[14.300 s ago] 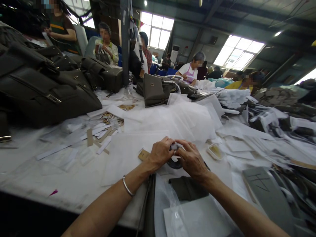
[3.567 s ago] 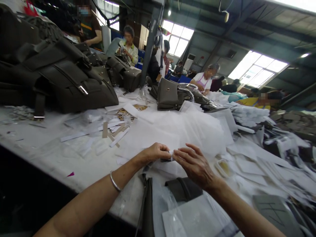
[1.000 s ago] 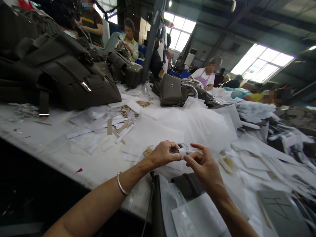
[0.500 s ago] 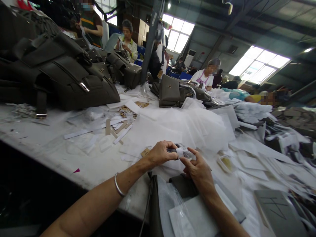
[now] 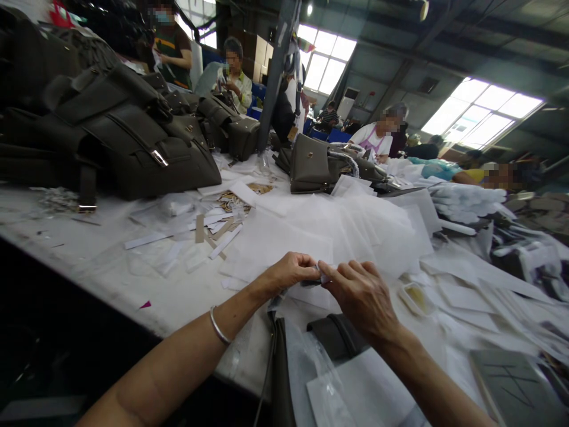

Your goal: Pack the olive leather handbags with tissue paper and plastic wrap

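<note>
My left hand [image 5: 291, 270], with a silver bangle on its wrist, pinches one side of a small dark strip [image 5: 312, 283] partly wrapped in white. From the other side my right hand [image 5: 355, 287] closes its fingers on the same strip; most of it is hidden by the fingers. Below the hands, at the table's near edge, lies a dark grey-green bag [image 5: 279, 367] with its flap [image 5: 335, 335] folded over. White paper [image 5: 360, 388] and clear plastic rest on the bag.
Dark bags [image 5: 146, 148] are heaped at the left, and one bag [image 5: 311, 163] stands mid-table. White sheets [image 5: 355, 225], paper strips [image 5: 200, 228] and a small tray [image 5: 415, 298] lie around. People [image 5: 376, 133] work beyond the table.
My right hand has turned palm down and closed in towards my left hand, now covering the white wrapping that showed between them. The camera view has shifted slightly.
</note>
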A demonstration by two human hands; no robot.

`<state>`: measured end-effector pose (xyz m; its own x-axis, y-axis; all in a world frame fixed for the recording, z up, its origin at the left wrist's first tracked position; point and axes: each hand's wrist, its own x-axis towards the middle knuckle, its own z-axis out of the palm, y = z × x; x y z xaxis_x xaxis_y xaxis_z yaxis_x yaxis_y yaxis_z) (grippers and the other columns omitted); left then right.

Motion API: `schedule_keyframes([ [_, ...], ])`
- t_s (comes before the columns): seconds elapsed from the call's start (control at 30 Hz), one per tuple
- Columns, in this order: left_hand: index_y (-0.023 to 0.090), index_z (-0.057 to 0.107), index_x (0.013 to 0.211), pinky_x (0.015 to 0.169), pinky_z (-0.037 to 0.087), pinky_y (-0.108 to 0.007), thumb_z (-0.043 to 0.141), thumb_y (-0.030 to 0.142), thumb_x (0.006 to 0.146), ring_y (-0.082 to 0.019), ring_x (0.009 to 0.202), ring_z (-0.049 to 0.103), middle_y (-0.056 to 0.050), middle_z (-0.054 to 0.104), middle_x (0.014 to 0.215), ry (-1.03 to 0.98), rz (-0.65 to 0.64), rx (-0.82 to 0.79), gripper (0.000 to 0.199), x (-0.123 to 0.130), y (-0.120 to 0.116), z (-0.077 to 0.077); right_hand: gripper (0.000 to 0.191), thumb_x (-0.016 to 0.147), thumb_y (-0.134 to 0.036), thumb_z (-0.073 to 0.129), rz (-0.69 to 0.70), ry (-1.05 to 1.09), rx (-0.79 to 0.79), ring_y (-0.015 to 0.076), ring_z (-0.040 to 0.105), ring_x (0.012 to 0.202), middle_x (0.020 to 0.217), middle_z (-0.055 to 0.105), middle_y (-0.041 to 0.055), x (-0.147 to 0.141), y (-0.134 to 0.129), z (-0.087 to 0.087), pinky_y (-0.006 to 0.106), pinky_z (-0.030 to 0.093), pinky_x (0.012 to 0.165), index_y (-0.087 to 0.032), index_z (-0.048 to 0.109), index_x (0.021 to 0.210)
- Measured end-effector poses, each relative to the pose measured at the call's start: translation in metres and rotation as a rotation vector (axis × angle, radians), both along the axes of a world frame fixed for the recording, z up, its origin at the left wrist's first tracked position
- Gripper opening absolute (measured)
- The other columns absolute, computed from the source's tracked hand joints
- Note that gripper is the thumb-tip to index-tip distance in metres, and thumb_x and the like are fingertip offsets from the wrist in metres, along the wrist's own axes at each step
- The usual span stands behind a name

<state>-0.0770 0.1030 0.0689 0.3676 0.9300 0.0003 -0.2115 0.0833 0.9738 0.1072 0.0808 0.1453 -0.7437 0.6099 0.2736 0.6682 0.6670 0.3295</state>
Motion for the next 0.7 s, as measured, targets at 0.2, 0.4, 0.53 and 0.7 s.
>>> schedule_keyframes([
  [0.2, 0.012, 0.065, 0.074, 0.058, 0.032, -0.025, 0.07, 0.03, 0.066, -0.009, 0.057, 0.043, 0.003, 0.054, 0.063, 0.047, -0.034, 0.005, 0.02, -0.005, 0.003, -0.001, 0.013, 0.085, -0.024, 0.072, -0.159, -0.155, -0.129, 0.0253, 0.065, 0.078, 0.079, 0.072, 0.0063, -0.019, 0.016, 0.004, 0.038, 0.031, 0.076, -0.019, 0.068, 0.096],
  [0.4, 0.012, 0.066, 0.083, 0.061, 0.036, -0.024, 0.074, 0.041, 0.066, -0.01, 0.061, 0.048, 0.001, 0.057, 0.069, 0.062, -0.119, 0.008, 0.034, -0.007, -0.001, 0.008, 0.047, 0.082, -0.02, 0.071, -0.225, -0.058, -0.209, 0.0245, 0.069, 0.081, 0.091, 0.075, 0.0066, 0.007, 0.023, -0.011, 0.036, 0.04, 0.077, -0.018, 0.057, 0.127],
  [0.53, 0.014, 0.064, 0.101, 0.067, 0.04, -0.025, 0.078, 0.041, 0.062, -0.013, 0.072, 0.054, -0.002, 0.062, 0.083, 0.115, -0.119, 0.051, 0.05, -0.01, 0.0, 0.008, 0.07, 0.079, -0.033, 0.071, -0.249, 0.364, -0.36, 0.0252, 0.069, 0.09, 0.108, 0.073, 0.0055, 0.06, 0.001, -0.01, 0.038, 0.048, 0.083, -0.026, 0.044, 0.143],
  [0.7, 0.018, 0.064, 0.101, 0.077, 0.041, -0.026, 0.081, 0.031, 0.056, -0.017, 0.085, 0.054, 0.001, 0.061, 0.089, 0.313, 0.029, 0.135, 0.049, -0.011, 0.008, 0.001, 0.045, 0.065, -0.064, 0.068, -0.768, 0.775, -0.561, 0.0303, 0.068, 0.076, 0.085, 0.075, 0.0085, 0.151, -0.062, -0.009, 0.039, 0.054, 0.071, -0.03, 0.074, 0.094],
])
